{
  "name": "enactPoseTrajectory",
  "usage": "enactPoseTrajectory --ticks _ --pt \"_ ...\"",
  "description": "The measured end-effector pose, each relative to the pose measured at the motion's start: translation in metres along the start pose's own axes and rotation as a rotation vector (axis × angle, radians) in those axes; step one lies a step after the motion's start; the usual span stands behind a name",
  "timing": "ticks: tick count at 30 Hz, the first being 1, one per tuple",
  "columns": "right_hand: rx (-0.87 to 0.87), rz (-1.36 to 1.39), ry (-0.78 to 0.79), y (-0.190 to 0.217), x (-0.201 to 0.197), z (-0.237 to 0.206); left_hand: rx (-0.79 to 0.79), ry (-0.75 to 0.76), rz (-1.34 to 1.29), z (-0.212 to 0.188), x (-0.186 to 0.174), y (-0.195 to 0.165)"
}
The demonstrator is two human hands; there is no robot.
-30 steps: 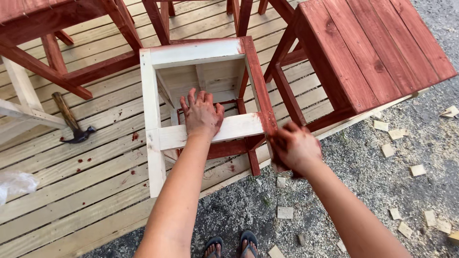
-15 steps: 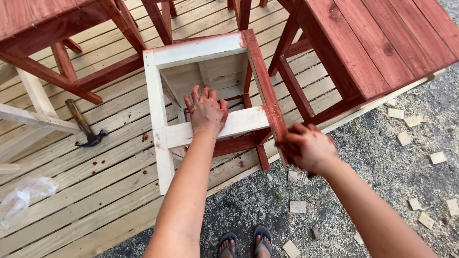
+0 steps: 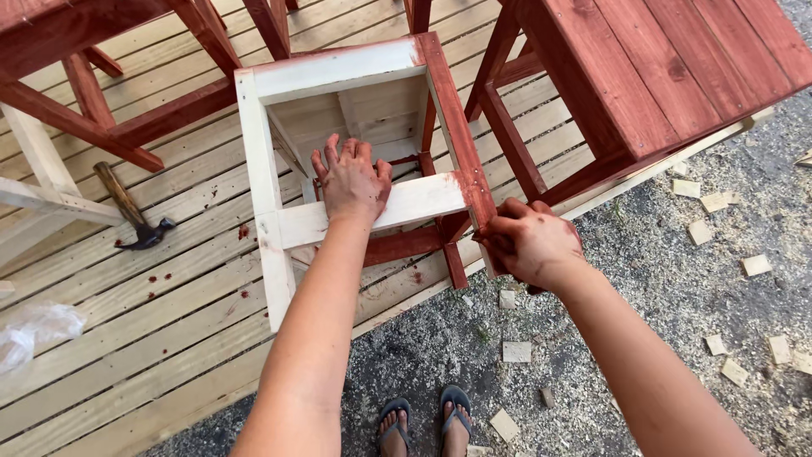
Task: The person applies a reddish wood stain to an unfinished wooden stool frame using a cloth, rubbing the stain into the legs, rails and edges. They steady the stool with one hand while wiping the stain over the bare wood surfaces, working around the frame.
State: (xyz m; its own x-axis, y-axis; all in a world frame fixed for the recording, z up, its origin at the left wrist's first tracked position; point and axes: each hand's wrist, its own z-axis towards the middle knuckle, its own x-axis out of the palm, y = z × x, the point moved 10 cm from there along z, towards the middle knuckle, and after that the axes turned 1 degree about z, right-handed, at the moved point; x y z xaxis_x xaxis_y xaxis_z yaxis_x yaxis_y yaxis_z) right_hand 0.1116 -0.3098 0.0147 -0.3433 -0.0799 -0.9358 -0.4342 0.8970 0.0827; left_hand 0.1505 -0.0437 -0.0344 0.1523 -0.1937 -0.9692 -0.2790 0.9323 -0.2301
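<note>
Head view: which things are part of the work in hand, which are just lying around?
In hand: stool frame, left hand on its unpainted rail, right hand at its red leg.
Lying about: hammer, wood offcuts, plastic bag, red table.

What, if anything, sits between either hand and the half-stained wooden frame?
Nothing visible. The left hand lies flat on the unstained front rail of the wooden frame; the right hand is closed at the red-stained right side, fingers against the wood. What it grips cannot be made out.

Hammer (image 3: 127, 211) on plank deck (image 3: 152, 338)
</note>
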Motion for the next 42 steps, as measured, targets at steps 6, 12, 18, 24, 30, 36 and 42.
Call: enactPoseTrajectory --ticks 6,12,18,24,30,36,42 --pt "-0.067 0.053 0.082 -0.004 0.016 -0.035 0.002 0.049 0.005 0.003 0.003 -0.001" --pt "0.030 -0.020 0.073 -0.016 0.010 0.065 -0.009 0.064 -0.035 0.002 0.003 -0.001" --pt "0.092 0.046 -0.054 0.002 -0.044 0.172 -0.029 0.129 -0.047 0.003 0.007 0.001" --pt "0.038 0.020 -0.154 0.000 -0.036 0.166 -0.036 0.125 -0.034 0.004 0.009 0.003" --pt "0.005 0.029 -0.089 -0.003 -0.006 0.061 -0.030 0.103 -0.051 0.003 0.007 0.001" --pt "-0.030 0.027 0.007 -0.004 0.016 -0.027 -0.016 0.105 -0.026 0.003 0.005 -0.003" --pt "-0.019 0.002 0.217 -0.023 0.035 -0.068 0.002 0.059 -0.053 0.003 0.008 -0.005"
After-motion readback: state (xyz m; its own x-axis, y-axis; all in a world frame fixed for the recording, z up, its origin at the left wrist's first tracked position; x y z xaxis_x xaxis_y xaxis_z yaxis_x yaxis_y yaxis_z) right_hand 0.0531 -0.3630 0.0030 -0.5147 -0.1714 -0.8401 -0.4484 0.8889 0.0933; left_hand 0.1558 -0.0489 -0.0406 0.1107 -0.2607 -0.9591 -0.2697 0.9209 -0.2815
